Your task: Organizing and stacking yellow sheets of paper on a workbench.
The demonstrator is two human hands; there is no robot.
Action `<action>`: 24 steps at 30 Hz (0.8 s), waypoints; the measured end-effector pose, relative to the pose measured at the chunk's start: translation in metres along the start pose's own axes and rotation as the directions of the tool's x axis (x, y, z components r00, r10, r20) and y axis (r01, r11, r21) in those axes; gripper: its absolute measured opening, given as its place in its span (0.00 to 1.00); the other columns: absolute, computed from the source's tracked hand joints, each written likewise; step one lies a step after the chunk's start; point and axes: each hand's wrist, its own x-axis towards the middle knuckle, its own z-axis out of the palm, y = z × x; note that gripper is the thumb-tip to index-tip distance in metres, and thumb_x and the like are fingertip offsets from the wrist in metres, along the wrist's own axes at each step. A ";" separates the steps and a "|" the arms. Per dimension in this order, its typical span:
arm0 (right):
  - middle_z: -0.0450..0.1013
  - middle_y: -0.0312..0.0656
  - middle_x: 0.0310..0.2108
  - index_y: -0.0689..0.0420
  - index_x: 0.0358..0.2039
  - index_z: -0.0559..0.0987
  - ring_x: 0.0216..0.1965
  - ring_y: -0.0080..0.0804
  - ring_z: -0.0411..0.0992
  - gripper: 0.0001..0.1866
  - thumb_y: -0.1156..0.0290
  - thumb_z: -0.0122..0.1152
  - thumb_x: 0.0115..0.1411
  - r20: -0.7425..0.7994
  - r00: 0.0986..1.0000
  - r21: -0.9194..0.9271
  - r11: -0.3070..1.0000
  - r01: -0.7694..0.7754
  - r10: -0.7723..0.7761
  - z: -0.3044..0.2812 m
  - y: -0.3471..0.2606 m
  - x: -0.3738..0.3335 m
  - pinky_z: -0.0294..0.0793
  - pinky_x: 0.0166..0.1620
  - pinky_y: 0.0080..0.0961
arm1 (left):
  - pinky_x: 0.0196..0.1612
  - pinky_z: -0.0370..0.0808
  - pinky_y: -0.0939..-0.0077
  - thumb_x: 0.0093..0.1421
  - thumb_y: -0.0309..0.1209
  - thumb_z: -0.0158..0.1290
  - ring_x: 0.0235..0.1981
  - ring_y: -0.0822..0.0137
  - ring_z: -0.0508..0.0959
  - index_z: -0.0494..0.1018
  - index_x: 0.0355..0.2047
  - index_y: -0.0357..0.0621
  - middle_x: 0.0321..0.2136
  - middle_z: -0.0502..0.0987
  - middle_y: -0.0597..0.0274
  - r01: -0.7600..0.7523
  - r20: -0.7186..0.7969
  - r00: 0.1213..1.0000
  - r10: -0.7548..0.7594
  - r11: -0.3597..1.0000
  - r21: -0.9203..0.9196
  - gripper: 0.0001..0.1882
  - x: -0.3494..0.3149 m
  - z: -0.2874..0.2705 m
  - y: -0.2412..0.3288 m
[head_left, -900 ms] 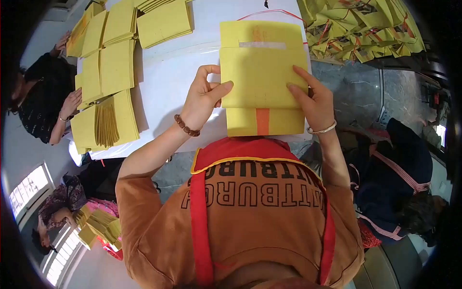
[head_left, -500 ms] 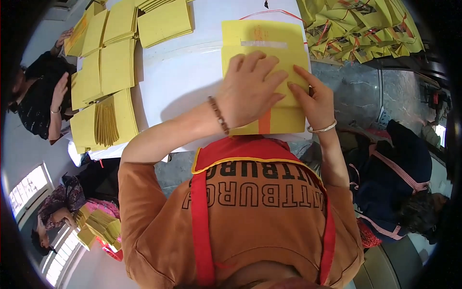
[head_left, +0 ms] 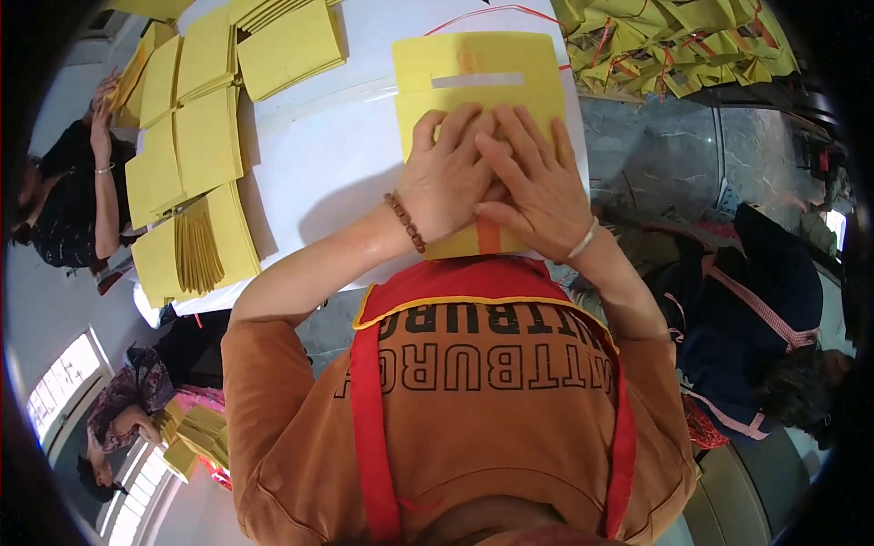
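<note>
A flat yellow paper folder [head_left: 478, 55] lies on the white table in front of me, with a pale strip [head_left: 478, 79] across its upper part and an orange band near its lower edge. My left hand [head_left: 446, 173] rests on the folder, fingers stretched out and pointing away from me. Beside it, my right hand [head_left: 542, 187] also lies flat on the paper with its fingers spread. The two hands touch, and the right thumb and index finger overlap the left hand's edge. Neither hand grips anything.
Stacks of yellow folders [head_left: 208, 136] cover the left of the white table [head_left: 319, 146]. A thin red string [head_left: 496, 11] lies beyond my folder. Many yellow pieces with red ties [head_left: 674, 45] are piled at the far right. People sit left and right, one person [head_left: 73, 182] handling folders.
My right hand has moved left from the folder's right edge and now lies flat against my left hand. The left hand has stayed on the folder.
</note>
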 end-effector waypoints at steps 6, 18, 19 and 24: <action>0.47 0.44 0.64 0.53 0.61 0.57 0.65 0.41 0.43 0.36 0.45 0.43 0.58 0.054 0.987 0.012 0.988 -0.153 0.152 0.024 0.002 0.000 0.36 0.63 0.49 | 0.53 0.55 0.62 0.49 0.28 0.53 0.52 0.59 0.63 0.68 0.44 0.43 0.50 0.66 0.56 0.237 0.121 0.971 -0.208 0.914 -0.328 0.20 -0.004 0.007 -0.017; 0.46 0.46 0.64 0.54 0.61 0.56 0.65 0.41 0.42 0.35 0.49 0.49 0.57 0.124 0.980 -0.159 0.978 -0.133 0.154 0.019 0.000 0.005 0.38 0.63 0.47 | 0.60 0.44 0.48 0.48 0.57 0.52 0.62 0.50 0.53 0.58 0.60 0.54 0.59 0.56 0.49 -0.022 0.110 0.993 0.035 0.993 -0.120 0.41 -0.022 -0.018 -0.016; 0.46 0.46 0.64 0.54 0.61 0.56 0.65 0.41 0.42 0.35 0.49 0.49 0.57 0.118 0.982 -0.155 0.980 -0.128 0.147 0.017 0.001 0.004 0.38 0.63 0.47 | 0.60 0.44 0.48 0.49 0.57 0.52 0.61 0.50 0.53 0.58 0.60 0.54 0.59 0.56 0.49 -0.021 0.099 0.995 0.033 0.993 -0.116 0.40 -0.022 -0.017 -0.016; 0.44 0.47 0.65 0.54 0.64 0.44 0.67 0.40 0.39 0.40 0.54 0.50 0.57 0.062 0.993 0.389 0.914 -0.117 0.100 0.011 0.030 -0.008 0.38 0.64 0.42 | 0.60 0.43 0.48 0.50 0.56 0.52 0.62 0.50 0.52 0.60 0.58 0.55 0.59 0.56 0.49 -0.043 0.035 0.998 0.046 0.995 -0.089 0.38 -0.023 -0.014 -0.016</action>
